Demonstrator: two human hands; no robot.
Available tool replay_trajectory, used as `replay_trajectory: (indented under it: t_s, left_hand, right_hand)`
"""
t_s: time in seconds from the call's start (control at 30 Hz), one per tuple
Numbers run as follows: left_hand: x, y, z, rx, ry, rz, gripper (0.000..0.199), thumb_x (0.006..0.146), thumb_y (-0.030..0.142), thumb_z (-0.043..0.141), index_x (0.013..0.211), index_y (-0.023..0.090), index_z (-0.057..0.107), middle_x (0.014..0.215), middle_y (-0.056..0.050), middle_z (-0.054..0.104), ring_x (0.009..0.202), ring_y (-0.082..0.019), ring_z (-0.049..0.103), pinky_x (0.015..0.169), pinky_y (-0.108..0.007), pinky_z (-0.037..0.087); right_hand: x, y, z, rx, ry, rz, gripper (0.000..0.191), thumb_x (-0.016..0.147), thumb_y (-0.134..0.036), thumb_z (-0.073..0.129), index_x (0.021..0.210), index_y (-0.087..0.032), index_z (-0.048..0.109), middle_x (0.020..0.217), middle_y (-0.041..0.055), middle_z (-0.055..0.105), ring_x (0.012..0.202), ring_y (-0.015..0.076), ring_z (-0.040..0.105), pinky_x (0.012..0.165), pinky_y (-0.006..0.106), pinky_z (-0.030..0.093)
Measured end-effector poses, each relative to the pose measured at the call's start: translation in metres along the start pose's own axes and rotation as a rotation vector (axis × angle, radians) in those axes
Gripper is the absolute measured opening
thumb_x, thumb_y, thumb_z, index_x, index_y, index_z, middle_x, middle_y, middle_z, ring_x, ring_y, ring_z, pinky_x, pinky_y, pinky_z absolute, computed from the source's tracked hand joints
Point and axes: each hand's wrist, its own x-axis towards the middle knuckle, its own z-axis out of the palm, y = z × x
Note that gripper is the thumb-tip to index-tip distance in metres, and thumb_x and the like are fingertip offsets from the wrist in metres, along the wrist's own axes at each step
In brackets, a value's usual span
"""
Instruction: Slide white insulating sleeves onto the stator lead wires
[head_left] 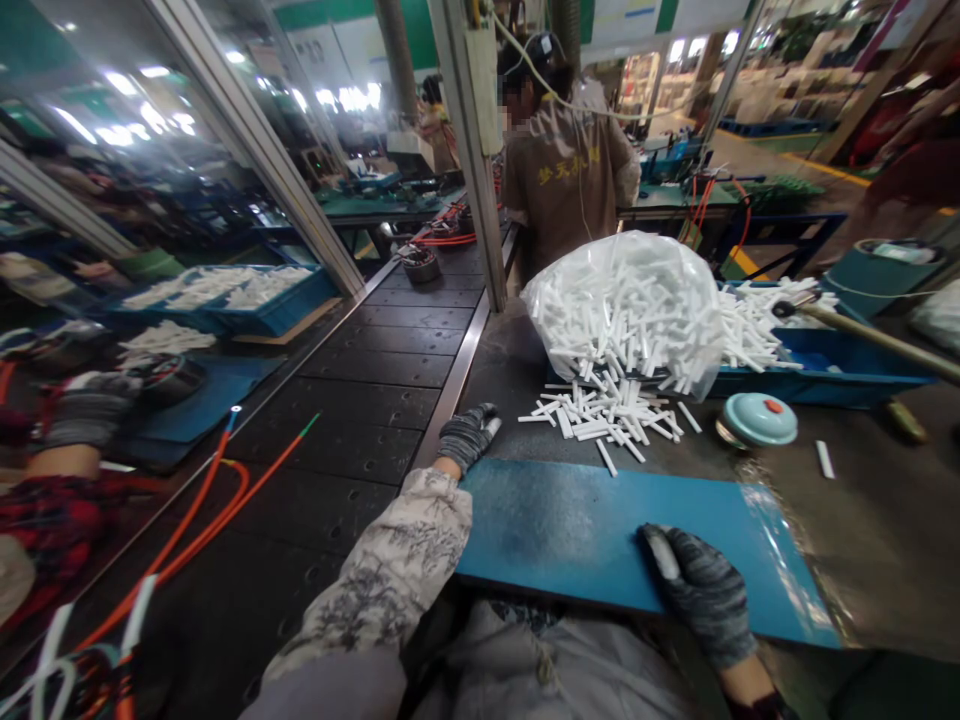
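My left hand point(469, 440), in a grey striped knit glove, rests at the metal rail of the conveyor, by the far left corner of a blue mat point(555, 510). Its fingers point away to the right, loosely stretched, with no object visible in them. Over the right part of the mat lies my right hand point(705, 590), gloved alike, thumb and fingers slightly apart and holding nothing visible. Just beyond the mat, loose short white tubes point(600, 415) spill from a clear plastic bag point(630, 310) full of them.
A light blue round container point(757, 420) with an orange knob stands right of the tubes. Behind it is a blue bin point(855, 375). Orange cables point(217, 530) lie on the black conveyor point(360, 400). A co-worker's gloved hand point(90, 405) is at left; another person point(566, 170) stands ahead.
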Motion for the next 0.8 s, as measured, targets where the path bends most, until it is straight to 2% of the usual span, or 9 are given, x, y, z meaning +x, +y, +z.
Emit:
replay_trajectory:
  t_s: [0.13,0.4,0.57,0.7,0.8]
  left_hand:
    - [-0.001,0.001,-0.002,-0.002,0.002,0.005,0.036,0.092,0.04,0.056,0.124,0.027,0.064,0.119,-0.001,0.071,0.109,-0.02,0.066,0.098,-0.028,0.048]
    - [-0.001,0.001,-0.002,0.0,0.0,-0.004,0.035,0.092,0.04,0.057,0.123,0.027,0.065,0.116,-0.002,0.072,0.106,-0.02,0.068,0.095,-0.028,0.049]
    - [-0.001,0.001,-0.001,0.004,0.001,-0.005,0.035,0.092,0.04,0.056,0.123,0.027,0.065,0.114,-0.002,0.073,0.106,-0.021,0.068,0.096,-0.029,0.049]
    - [-0.001,0.002,-0.002,-0.001,-0.004,-0.007,0.035,0.092,0.039,0.056,0.124,0.027,0.065,0.118,-0.002,0.071,0.108,-0.02,0.067,0.097,-0.028,0.048]
    - [-0.002,0.002,-0.003,-0.003,-0.007,-0.008,0.034,0.092,0.039,0.056,0.123,0.027,0.065,0.117,-0.001,0.072,0.107,-0.019,0.067,0.096,-0.026,0.049]
  right_hand:
    - [0.006,-0.008,-0.004,-0.065,0.065,-0.113,0.052,0.101,-0.05,0.035,0.092,-0.02,0.077,0.084,0.0077,0.077,0.071,0.0196,0.072,0.07,0.03,0.054]
    - [0.004,-0.004,-0.003,-0.082,0.015,-0.09,0.05,0.1,-0.05,0.036,0.096,-0.022,0.077,0.087,0.0068,0.077,0.076,0.0186,0.072,0.074,0.029,0.055]
    - [0.002,-0.004,-0.002,-0.071,0.037,-0.096,0.048,0.1,-0.049,0.038,0.095,-0.021,0.076,0.085,0.0067,0.077,0.074,0.0186,0.071,0.071,0.029,0.054]
    - [0.004,-0.008,-0.005,0.038,0.034,0.015,0.051,0.098,-0.056,0.04,0.092,-0.021,0.076,0.086,0.0076,0.077,0.075,0.0197,0.072,0.073,0.031,0.055]
    - [0.021,-0.012,-0.013,0.154,0.029,0.148,0.054,0.094,-0.062,0.042,0.094,-0.02,0.076,0.091,0.0087,0.076,0.08,0.0217,0.071,0.079,0.034,0.055]
